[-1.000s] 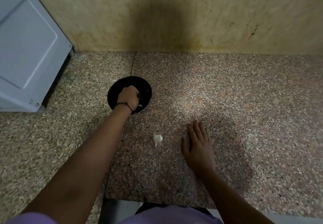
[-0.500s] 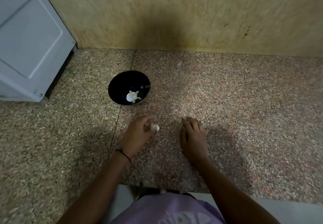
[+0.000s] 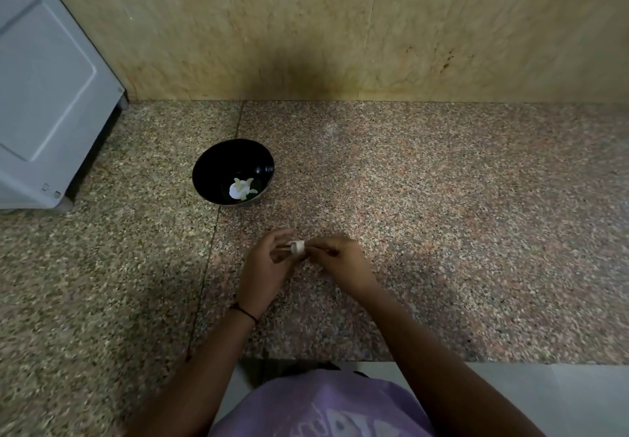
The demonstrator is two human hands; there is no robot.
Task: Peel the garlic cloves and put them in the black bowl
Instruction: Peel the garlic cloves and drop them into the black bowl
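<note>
- Garlic clove [image 3: 296, 247] at lower centre of frame, pinched from both sides over the speckled counter [image 3: 442, 232].
- Left hand [image 3: 269, 266] curled, gripping the left end of the clove with thumb and fingertips; right hand [image 3: 340, 263] curled too, pinching the right end. Slightly blurred, so exact finger placing hard to tell.
- Black bowl [image 3: 218, 167] up and to the left of the hands, well apart from them, already holding pale garlic [image 3: 240, 188] at its bottom.
- Step in hand, by judgement: peeling of this clove, probably with skin still on it; not possible to confirm through the blur.
- Better to keep one hand as a steady holder and pull only with the other, starting from the tip or the root end, likely the loosest place of the skin.
- Better to press lightly and twist a bit first, for cracking the dry skin, then strip in long pieces and not in small crumbs.
- Good to stay low over the counter, to avoid a long roll in case of a slip; small smooth clove, probably slippery once bare.
- Good to drop the skins aside on the counter, away from the bowl, keeping only clean cloves inside.
- After peeling, only a short reach up and left to the bowl with a single hand; no need to move the bowl.
- Grey appliance [image 3: 44, 96] in upper left of frame, not in the way.
</note>
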